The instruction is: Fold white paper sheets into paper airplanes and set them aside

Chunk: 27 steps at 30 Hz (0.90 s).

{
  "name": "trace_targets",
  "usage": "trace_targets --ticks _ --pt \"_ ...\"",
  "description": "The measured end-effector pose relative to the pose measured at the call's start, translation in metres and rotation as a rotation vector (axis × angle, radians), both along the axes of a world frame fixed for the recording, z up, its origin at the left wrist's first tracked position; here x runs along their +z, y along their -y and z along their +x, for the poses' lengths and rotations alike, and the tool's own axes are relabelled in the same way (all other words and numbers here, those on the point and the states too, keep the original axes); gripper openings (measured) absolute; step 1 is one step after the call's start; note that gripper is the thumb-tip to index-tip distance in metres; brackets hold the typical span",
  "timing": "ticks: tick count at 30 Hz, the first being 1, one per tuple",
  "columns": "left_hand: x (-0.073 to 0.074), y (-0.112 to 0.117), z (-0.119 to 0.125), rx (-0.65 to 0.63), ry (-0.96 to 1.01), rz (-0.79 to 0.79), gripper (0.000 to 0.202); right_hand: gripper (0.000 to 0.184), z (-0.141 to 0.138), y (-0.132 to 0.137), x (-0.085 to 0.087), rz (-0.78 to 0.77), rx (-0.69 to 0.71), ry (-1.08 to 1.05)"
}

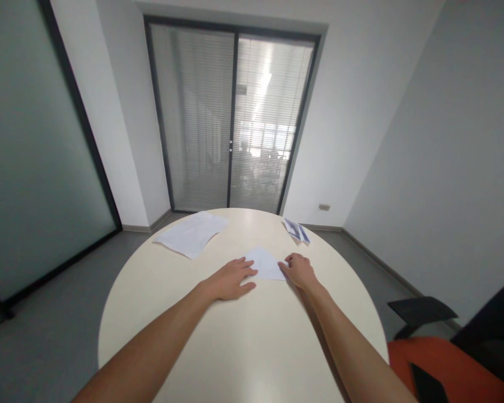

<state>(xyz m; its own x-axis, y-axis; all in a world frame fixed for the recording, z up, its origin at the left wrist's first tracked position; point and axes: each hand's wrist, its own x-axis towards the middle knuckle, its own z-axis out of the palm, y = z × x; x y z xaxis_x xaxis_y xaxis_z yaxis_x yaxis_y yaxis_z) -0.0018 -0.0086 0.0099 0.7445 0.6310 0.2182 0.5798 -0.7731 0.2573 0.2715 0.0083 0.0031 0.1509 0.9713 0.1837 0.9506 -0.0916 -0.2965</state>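
A small white piece of paper [265, 265], roughly triangular with its point away from me, lies on the round table between my hands. My left hand [234, 277] rests at its left edge, palm down, fingers spread and fingertips on the paper. At the right corner, my right hand [299, 270] has its fingers bent and pinched on the paper's edge. That corner is partly hidden under the fingers.
On the cream round table [235, 347], a larger white sheet [192, 232] lies at the back left. Folded printed paper [297, 230] lies at the back right. An orange-seated chair [441, 358] with black armrests stands at the right. Glass doors [233, 117] are behind.
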Motion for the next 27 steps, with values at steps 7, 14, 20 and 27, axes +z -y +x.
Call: trace_targets --ticks 7,14,20,27 --pt "-0.0011 -0.0004 0.0003 0.003 0.009 -0.014 0.049 0.032 0.0018 -0.0017 -0.0026 -0.003 0.011 -0.011" --pt "-0.0064 -0.003 -0.0009 -0.01 0.018 0.005 0.049 0.023 0.0012 -0.0004 -0.0007 0.02 0.052 -0.047" --pt "-0.0033 -0.0008 -0.0001 0.007 -0.005 -0.001 0.049 0.018 0.0007 -0.0009 0.0017 0.043 0.111 -0.105" --pt "-0.003 -0.0011 0.0014 0.016 -0.026 0.004 0.049 0.023 -0.0004 0.0008 0.0047 0.051 0.185 -0.093"
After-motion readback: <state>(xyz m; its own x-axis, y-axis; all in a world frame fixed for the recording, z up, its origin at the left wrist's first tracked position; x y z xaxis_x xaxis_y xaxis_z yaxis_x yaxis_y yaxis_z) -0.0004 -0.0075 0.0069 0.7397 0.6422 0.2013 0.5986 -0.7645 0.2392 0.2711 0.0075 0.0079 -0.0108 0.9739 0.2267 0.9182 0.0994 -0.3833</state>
